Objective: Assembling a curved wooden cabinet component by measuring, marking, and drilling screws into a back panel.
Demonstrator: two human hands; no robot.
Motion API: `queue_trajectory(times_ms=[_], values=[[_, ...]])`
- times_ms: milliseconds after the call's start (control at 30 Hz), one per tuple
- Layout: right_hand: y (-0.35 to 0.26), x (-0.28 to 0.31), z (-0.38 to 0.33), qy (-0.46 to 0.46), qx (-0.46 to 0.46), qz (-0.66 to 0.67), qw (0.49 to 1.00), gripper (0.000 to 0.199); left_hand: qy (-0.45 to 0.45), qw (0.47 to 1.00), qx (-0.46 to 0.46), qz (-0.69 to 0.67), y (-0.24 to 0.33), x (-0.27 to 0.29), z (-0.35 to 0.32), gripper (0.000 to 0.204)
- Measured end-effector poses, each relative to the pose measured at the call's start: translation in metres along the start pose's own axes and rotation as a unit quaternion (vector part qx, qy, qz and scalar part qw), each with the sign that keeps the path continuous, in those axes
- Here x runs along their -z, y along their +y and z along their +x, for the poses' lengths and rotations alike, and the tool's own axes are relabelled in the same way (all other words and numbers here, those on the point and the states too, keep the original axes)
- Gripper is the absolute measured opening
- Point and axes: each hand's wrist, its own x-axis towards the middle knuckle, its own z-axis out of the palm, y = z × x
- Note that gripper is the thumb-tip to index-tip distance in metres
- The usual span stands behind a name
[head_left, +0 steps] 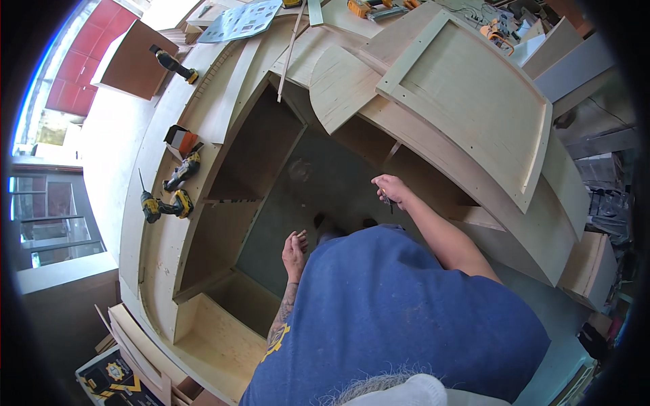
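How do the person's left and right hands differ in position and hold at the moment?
The right hand reaches out farther from the blue shirt; the left hand is close beside it. The right hand has a small dark object in its fingers, while in the left hand no such dark object shows, though anything tiny there is hard to make out. Both hands are bare, with bent fingers.

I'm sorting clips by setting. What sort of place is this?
Most likely a woodworking shop, or a room being fitted out: a cordless drill lies on a curved wooden counter, and a framed wooden panel rests on the right side.
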Motion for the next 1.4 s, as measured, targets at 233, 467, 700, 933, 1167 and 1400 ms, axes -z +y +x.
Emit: queue_trajectory(times_ms=[233, 467, 700, 933, 1167, 1400], values=[[-0.104, -0.031, 0.089, 0.028, -0.013, 0.071, 0.997, 0.04, 0.031, 0.993, -0.065, 0.09, 0.014, 0.029, 0.078, 0.026], [-0.164, -0.06, 0.211, 0.139, -0.008, 0.214, 0.967, 0.035, -0.049, 0.996, 0.074, 0.03, 0.061, 0.028, 0.192, 0.046], [-0.185, -0.028, 0.215, 0.076, -0.066, 0.037, 0.994, 0.032, -0.146, 0.987, -0.013, 0.06, 0.183, 0.013, 0.361, 0.053], [-0.193, 0.026, 0.204, 0.046, -0.15, -0.159, 0.975, 0.041, -0.287, 0.944, -0.104, 0.123, 0.308, -0.082, 0.508, 0.022], [-0.171, 0.021, 0.21, 0.23, -0.165, -0.079, 0.956, 0.056, -0.407, 0.888, -0.153, 0.15, 0.368, -0.22, 0.546, 0.015], [-0.165, 0.032, 0.216, 0.284, -0.097, -0.102, 0.948, 0.066, -0.441, 0.81, -0.234, 0.306, 0.377, -0.304, 0.558, 0.016]])
